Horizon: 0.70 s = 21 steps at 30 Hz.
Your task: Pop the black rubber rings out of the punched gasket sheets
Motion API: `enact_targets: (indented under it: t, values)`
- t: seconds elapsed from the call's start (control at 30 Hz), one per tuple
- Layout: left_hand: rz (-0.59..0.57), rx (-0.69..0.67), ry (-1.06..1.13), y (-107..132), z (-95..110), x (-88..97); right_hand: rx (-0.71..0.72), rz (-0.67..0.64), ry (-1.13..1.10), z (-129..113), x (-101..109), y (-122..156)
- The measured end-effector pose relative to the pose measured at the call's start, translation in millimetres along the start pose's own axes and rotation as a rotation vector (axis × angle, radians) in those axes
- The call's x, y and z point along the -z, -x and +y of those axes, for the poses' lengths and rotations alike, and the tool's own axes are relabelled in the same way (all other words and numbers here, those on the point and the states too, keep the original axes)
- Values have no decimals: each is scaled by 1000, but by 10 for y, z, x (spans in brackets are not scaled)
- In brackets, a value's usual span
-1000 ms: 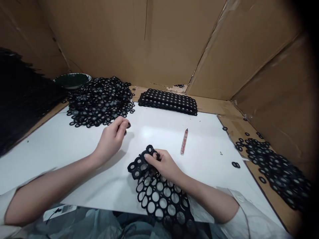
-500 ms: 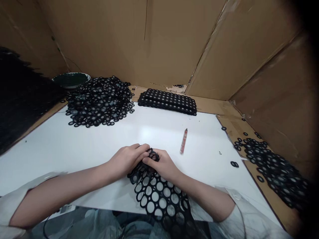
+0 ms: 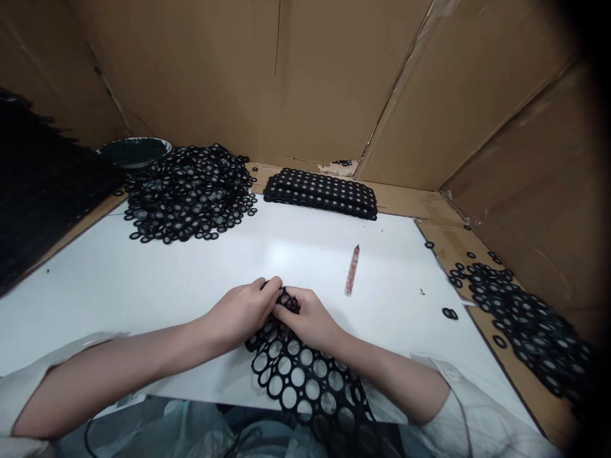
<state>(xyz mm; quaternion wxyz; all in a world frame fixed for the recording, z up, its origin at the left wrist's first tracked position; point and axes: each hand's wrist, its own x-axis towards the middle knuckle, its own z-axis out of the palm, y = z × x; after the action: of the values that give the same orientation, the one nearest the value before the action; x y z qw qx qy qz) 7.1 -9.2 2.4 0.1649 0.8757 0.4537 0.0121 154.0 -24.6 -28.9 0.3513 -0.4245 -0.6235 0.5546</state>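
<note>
A: What has just changed?

B: The left hand (image 3: 243,312). A second ago it was alone over the worktop (image 3: 205,267), left of centre, with small dark rings in its fingers. Now it has met the right hand (image 3: 312,321) at the upper end of the black ring mesh (image 3: 287,382).

A: And where is the mesh?

B: Lower centre of the frame. Its top end is bunched between the two hands, and the rest spreads downward over the near edge of the worktop.

A: How does each grip stand?

B: The right one is pinching the mesh, thumb laid over its bunched end. The left one is curled against the same end, but its fingertips are hidden, so I cannot tell what it pinches, or whether the rings are still in it.

A: What does that mean for the work?

B: My reading is that it has passed from carrying rings to handling them at the mesh's edge, with the right hand steadying. I can't see any join made.

A: Anything else shifted?

B: Hardly. The ring pile (image 3: 191,197) at upper left, the flat dotted stack (image 3: 319,194) at upper centre and the red pen-like tool (image 3: 352,270) right of centre all lie as they did.
</note>
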Motion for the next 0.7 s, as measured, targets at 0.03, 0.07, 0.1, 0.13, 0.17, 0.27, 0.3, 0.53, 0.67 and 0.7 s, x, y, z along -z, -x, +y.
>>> enact_targets:
  t: [0.03,0.07,0.1,0.13,0.17,0.27,0.3,0.53,0.67,0.7]
  values:
    - [8,-11,14,5,6,-7,5,11,-13,1,-4,4]
    - [17,-26,42,3,4,-11,12,17,-23,-1,-7,7]
    - [18,-40,90,-7,-8,-7,19,18,-24,-5,-7,8]
    - [13,-48,158,-26,-33,6,21,18,-20,-11,-4,8]
    - [13,-48,238,-53,-70,31,16,19,-14,-17,3,6]
    - [158,24,411,-151,-246,181,-61,68,-68,-25,34,-7]
    - [278,78,414,-176,-312,244,-91,108,-117,-23,45,-11]
    - [546,-18,144,-148,-399,292,-103,236,-317,-13,65,-31]
    - [368,-209,-26,-102,-324,88,-111,182,-351,-38,86,-40]
    - [335,-214,-36,-98,-318,59,-125,175,-352,-40,94,-41]
